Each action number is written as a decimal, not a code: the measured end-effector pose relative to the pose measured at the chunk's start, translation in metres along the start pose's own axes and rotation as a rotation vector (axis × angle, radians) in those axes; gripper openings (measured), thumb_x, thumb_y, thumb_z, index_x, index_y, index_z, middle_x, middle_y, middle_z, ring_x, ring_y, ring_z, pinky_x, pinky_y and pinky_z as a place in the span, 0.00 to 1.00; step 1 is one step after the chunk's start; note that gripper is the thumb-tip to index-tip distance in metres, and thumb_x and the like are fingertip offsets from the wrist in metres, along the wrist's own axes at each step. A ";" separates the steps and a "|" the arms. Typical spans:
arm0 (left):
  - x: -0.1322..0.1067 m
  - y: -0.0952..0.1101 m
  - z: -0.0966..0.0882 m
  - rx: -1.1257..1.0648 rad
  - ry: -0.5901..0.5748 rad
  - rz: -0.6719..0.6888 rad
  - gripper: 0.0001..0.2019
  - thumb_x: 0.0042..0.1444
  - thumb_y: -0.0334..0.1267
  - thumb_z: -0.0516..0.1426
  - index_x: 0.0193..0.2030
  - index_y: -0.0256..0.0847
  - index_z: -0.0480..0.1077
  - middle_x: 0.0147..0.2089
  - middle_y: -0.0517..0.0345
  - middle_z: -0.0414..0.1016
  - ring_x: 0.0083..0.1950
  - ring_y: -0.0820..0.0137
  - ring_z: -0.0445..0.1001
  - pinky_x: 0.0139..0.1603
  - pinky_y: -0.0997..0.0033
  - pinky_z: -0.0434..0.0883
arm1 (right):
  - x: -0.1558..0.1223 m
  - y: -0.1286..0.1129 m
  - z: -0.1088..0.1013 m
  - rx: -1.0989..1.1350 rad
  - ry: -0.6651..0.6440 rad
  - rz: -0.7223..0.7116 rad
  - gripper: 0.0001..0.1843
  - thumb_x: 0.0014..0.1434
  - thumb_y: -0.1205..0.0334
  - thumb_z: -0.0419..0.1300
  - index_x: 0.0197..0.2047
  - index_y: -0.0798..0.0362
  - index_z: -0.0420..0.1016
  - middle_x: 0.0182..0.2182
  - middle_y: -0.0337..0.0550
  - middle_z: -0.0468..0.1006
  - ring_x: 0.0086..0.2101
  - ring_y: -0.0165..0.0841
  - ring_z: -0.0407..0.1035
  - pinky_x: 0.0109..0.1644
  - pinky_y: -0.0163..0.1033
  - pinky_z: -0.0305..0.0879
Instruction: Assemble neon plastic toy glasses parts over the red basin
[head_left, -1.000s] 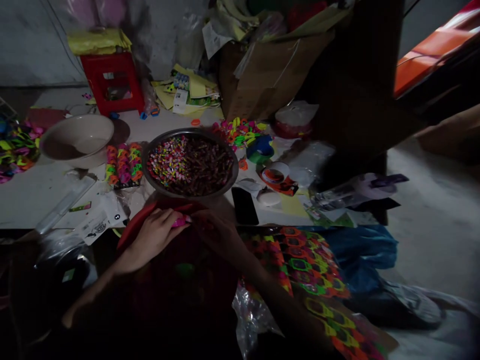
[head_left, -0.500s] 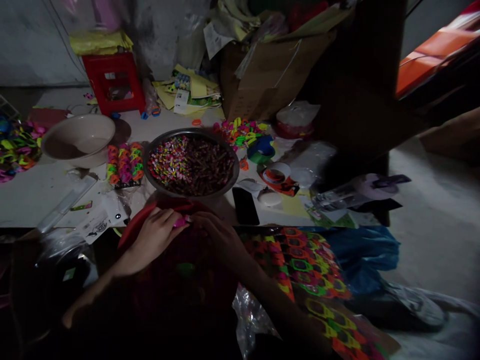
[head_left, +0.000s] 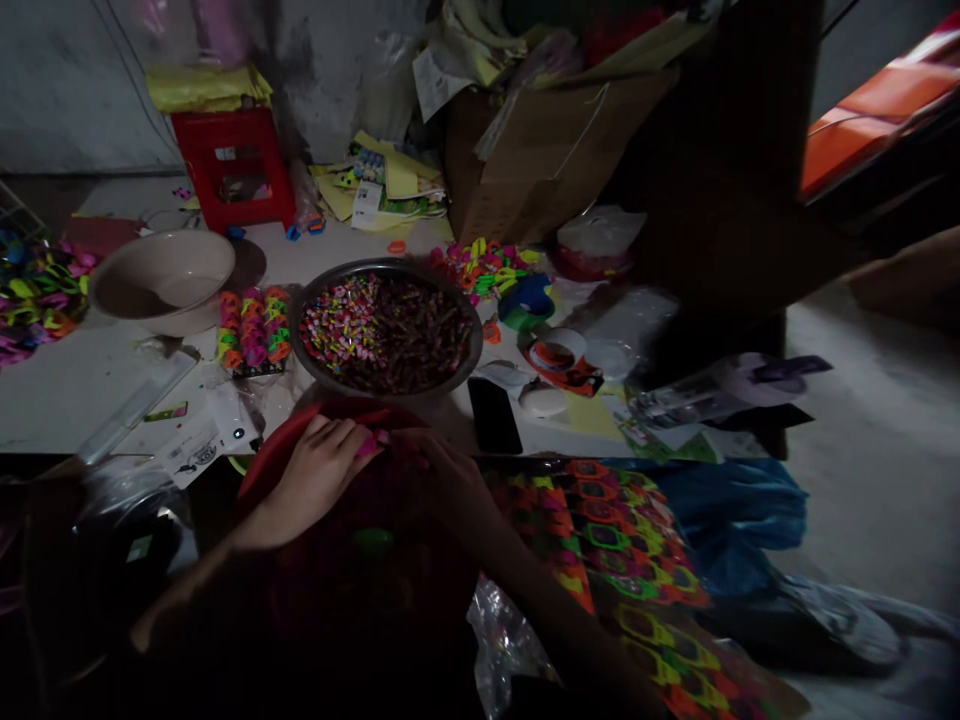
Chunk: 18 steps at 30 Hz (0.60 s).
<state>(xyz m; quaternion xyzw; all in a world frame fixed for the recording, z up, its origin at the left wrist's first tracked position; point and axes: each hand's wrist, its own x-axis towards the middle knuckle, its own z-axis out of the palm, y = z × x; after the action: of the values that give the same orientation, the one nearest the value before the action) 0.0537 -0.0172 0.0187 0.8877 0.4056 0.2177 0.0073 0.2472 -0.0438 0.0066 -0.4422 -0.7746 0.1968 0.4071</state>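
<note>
Over a red basin, my left hand is closed on a small pink plastic piece, which sticks out past its fingertips. My right hand is just to the right, its fingers bent and drawn together in deep shadow; what they pinch, if anything, I cannot make out. A green piece shows dimly among dark contents of the basin. Just beyond the hands, a metal bowl holds small multicoloured bits on its left side and brown ones on its right.
A beige basin and rows of bright toy watches lie left of the bowl. A black phone and a tape roll lie to its right. Sheets of neon watch shapes lie beside my right forearm. A cardboard box stands behind.
My right fingers have drawn slightly away from the end of the pink piece, which stays in my left hand. The whole view has shifted a little.
</note>
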 end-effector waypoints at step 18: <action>-0.001 -0.002 0.000 0.047 -0.039 0.018 0.08 0.64 0.37 0.51 0.36 0.37 0.68 0.34 0.55 0.74 0.35 0.65 0.71 0.42 0.63 0.69 | -0.003 -0.003 0.001 0.050 -0.061 0.038 0.21 0.54 0.75 0.53 0.51 0.51 0.68 0.44 0.47 0.78 0.44 0.36 0.75 0.45 0.38 0.73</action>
<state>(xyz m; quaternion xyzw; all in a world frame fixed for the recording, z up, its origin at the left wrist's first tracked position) 0.0517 -0.0168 0.0174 0.8953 0.4023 0.1909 -0.0077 0.2460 -0.0477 0.0065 -0.4403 -0.7731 0.2369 0.3903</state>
